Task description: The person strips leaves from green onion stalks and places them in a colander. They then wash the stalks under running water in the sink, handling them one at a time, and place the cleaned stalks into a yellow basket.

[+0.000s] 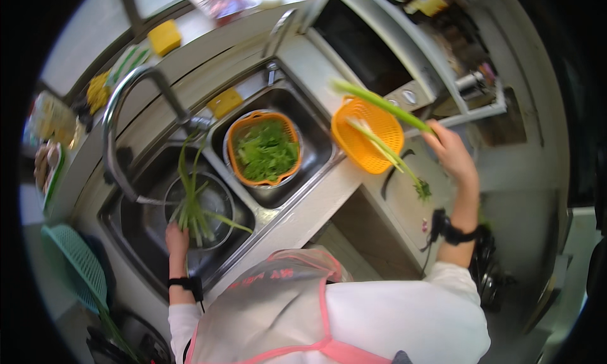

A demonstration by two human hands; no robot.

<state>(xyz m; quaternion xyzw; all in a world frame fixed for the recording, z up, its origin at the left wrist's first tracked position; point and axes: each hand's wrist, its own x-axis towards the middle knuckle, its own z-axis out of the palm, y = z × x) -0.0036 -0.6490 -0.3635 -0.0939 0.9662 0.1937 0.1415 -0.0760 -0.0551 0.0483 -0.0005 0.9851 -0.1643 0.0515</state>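
Note:
My right hand point(448, 148) grips a green celery stalk point(386, 105), blurred by motion, above an orange plastic basket point(344, 141) on the counter. More thin celery stalks point(381, 148) lie across that basket, their leafy ends past its rim. My left hand point(178, 241) is at the left sink basin, closed around the lower part of a bunch of long green stalks point(192, 207) over a round bowl point(227, 236). An orange basket point(231, 150) of green leaves point(268, 150) stands in a metal bowl in the right basin. The chrome faucet point(111, 122) arches over the left basin.
A microwave point(365, 41) stands behind the orange basket on the counter. A cutting board point(417, 169) with a dark-handled knife point(393, 174) lies at the right. Yellow sponges point(164, 37) are near the sink. A turquoise strainer point(78, 264) is at the left.

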